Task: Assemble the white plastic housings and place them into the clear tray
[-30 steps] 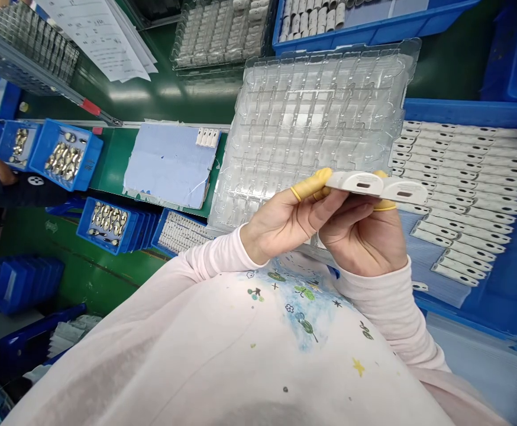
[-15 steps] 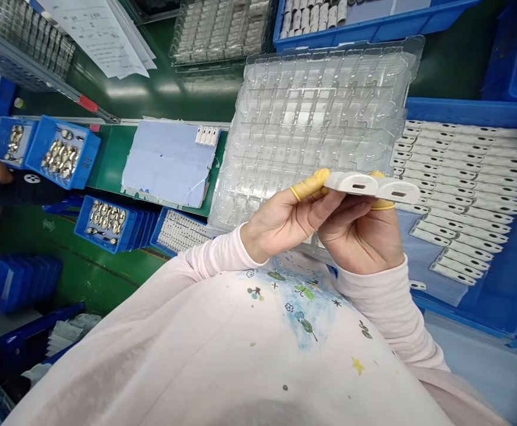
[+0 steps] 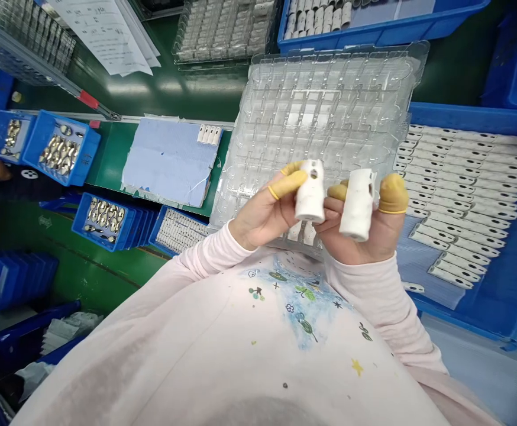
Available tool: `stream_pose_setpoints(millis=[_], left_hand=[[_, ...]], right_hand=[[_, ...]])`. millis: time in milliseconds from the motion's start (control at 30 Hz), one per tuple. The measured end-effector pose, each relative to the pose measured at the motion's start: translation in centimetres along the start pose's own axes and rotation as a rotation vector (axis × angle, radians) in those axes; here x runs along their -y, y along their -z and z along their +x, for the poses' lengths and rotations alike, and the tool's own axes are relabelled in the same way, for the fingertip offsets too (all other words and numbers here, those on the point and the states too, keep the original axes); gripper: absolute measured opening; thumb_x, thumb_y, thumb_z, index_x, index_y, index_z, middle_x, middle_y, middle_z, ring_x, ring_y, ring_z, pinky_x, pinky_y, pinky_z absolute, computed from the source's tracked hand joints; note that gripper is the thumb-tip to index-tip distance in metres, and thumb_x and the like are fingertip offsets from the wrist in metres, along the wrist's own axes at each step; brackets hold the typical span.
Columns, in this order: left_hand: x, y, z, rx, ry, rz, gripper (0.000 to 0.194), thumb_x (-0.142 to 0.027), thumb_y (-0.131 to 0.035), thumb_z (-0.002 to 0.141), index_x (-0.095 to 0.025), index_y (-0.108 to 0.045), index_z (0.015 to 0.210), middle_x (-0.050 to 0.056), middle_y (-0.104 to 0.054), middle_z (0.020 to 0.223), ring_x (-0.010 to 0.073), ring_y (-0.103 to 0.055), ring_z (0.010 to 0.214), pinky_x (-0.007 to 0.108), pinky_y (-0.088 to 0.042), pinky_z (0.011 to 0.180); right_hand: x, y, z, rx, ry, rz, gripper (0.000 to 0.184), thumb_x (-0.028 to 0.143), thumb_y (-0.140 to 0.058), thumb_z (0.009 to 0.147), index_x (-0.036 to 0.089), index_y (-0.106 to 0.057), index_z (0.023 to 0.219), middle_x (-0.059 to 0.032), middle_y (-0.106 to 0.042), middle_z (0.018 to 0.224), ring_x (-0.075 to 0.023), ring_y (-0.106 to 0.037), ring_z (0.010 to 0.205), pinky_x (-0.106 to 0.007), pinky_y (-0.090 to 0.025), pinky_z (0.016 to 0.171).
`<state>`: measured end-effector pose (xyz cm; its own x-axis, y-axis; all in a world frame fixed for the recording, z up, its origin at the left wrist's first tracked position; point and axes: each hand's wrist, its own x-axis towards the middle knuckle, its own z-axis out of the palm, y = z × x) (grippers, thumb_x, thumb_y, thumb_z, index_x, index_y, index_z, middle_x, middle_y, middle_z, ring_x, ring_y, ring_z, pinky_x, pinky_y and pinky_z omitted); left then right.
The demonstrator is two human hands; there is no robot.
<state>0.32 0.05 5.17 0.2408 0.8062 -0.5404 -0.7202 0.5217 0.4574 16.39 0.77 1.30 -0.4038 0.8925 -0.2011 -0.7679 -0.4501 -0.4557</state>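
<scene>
Above the near edge of the clear blister tray [image 3: 325, 109], one white tubular housing [image 3: 310, 195] is pinched by the left hand [image 3: 265, 218]; a second housing [image 3: 356, 208] is cradled in the half-curled right hand [image 3: 379, 235], thumb apart, presumably leaving both surfaces visible. Right of the tray, white parts [image 3: 467, 192] are rowed, perhaps against rubbing.

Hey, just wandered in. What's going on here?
A person with yellow rubbery covers on some fingers holds a rounded white piece with a dark hole in the left hand and a similar white piece in the right hand. The two pieces are apart. A clear plastic compartmented tray lies beyond the hands. To the right, rows of long white pieces lie in a large blue plastic bin.
</scene>
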Motion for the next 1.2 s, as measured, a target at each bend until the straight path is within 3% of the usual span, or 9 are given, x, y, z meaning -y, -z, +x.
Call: stream_pose_setpoints(millis=[100, 233, 400, 567, 733, 833, 933, 1033, 1200], left_hand=[[-0.9, 3.6, 0.7, 0.139, -0.215, 0.191, 0.033, -0.033, -0.086, 0.086, -0.024, -0.071, 0.113, -0.005, -0.066, 0.089, 0.0067, -0.060, 0.069, 0.019, -0.052, 0.064], [-2.2, 8.4, 1.7, 0.115, -0.505, 0.558, 0.052, -0.052, -0.095, 0.072, -0.024, -0.069, 0.107, -0.003, -0.064, 0.094, 0.0070, -0.057, 0.073, 0.020, -0.050, 0.068], [-3.7, 13.8, 1.6, 0.076, -0.511, 0.967, 0.042, -0.049, -0.083, 0.085, -0.024, -0.062, 0.111, -0.002, -0.062, 0.095, 0.0066, -0.056, 0.069, 0.020, -0.049, 0.063], [-4.0, 17.6, 1.4, 0.064, -0.566, 1.365, 0.028, -0.029, -0.064, 0.095, -0.022, -0.057, 0.121, 0.002, -0.065, 0.104, 0.0094, -0.066, 0.082, 0.024, -0.057, 0.078], [-2.8, 18.7, 1.4, 0.083, -0.616, 1.537, 0.025, -0.022, -0.061, 0.094, -0.021, -0.059, 0.119, 0.007, -0.067, 0.112, 0.0159, -0.068, 0.095, 0.034, -0.060, 0.091], [-2.1, 18.5, 0.9, 0.038, -0.717, 1.736, 0.031, -0.020, -0.058, 0.096, -0.021, -0.061, 0.127, 0.014, -0.064, 0.131, 0.0242, -0.064, 0.122, 0.046, -0.056, 0.109], [-1.4, 18.6, 0.6, -0.122, -0.833, 2.014, 0.033, -0.022, -0.057, 0.099, -0.021, -0.061, 0.131, 0.018, -0.056, 0.150, 0.0315, -0.055, 0.140, 0.058, -0.046, 0.121], [-0.9, 19.1, 0.9, -0.231, -0.861, 2.110, 0.030, -0.024, -0.056, 0.101, -0.020, -0.062, 0.130, 0.021, -0.053, 0.155, 0.0360, -0.048, 0.147, 0.064, -0.041, 0.123], [-1.5, 18.8, 0.6, -0.191, -0.882, 2.085, 0.033, -0.022, -0.052, 0.101, -0.019, -0.057, 0.134, 0.021, -0.050, 0.158, 0.0350, -0.047, 0.150, 0.065, -0.040, 0.124]], right_hand=[[-1.0, 0.7, 0.6, 0.008, 0.146, -0.278, 0.056, 0.055, -0.095, 0.073, 0.024, -0.049, 0.067, 0.0079, -0.050, 0.060, -0.0079, -0.050, 0.049, -0.023, -0.050, 0.047], [-3.3, 2.5, 1.7, -0.003, 0.306, -0.617, 0.049, 0.053, -0.097, 0.070, 0.024, -0.057, 0.072, 0.0022, -0.065, 0.079, -0.0134, -0.064, 0.069, -0.031, -0.057, 0.065], [-7.0, 3.9, 3.1, 0.020, 0.126, -1.043, 0.042, 0.059, -0.082, 0.080, 0.025, -0.057, 0.085, -0.0008, -0.072, 0.089, -0.0170, -0.073, 0.075, -0.035, -0.062, 0.073], [-10.2, 3.8, 4.6, 0.054, 0.022, -1.323, 0.024, 0.037, -0.072, 0.087, 0.025, -0.058, 0.102, -0.0002, -0.075, 0.086, -0.0200, -0.077, 0.077, -0.035, -0.062, 0.076], [-11.2, 3.2, 4.4, 0.073, -0.007, -1.599, 0.046, 0.024, -0.069, 0.090, 0.021, -0.057, 0.135, -0.0021, -0.075, 0.084, -0.0248, -0.074, 0.077, -0.036, -0.058, 0.074], [-10.9, 2.4, 3.7, 0.115, 0.040, -1.766, 0.035, 0.024, -0.064, 0.095, 0.019, -0.067, 0.129, -0.0148, -0.076, 0.115, -0.0306, -0.074, 0.095, -0.043, -0.058, 0.084], [-10.4, 1.9, 3.5, 0.135, 0.112, -1.893, 0.025, 0.023, -0.061, 0.099, 0.014, -0.074, 0.118, -0.0232, -0.065, 0.142, -0.0374, -0.066, 0.119, -0.051, -0.054, 0.101], [-10.4, 1.8, 3.9, 0.136, 0.157, -1.974, 0.025, 0.021, -0.060, 0.099, 0.012, -0.077, 0.115, -0.0259, -0.063, 0.144, -0.0401, -0.061, 0.125, -0.056, -0.050, 0.107], [-10.5, 2.0, 3.8, 0.114, 0.210, -2.029, 0.044, 0.019, -0.067, 0.095, 0.012, -0.069, 0.138, -0.0261, -0.061, 0.149, -0.0392, -0.059, 0.128, -0.056, -0.051, 0.107]])
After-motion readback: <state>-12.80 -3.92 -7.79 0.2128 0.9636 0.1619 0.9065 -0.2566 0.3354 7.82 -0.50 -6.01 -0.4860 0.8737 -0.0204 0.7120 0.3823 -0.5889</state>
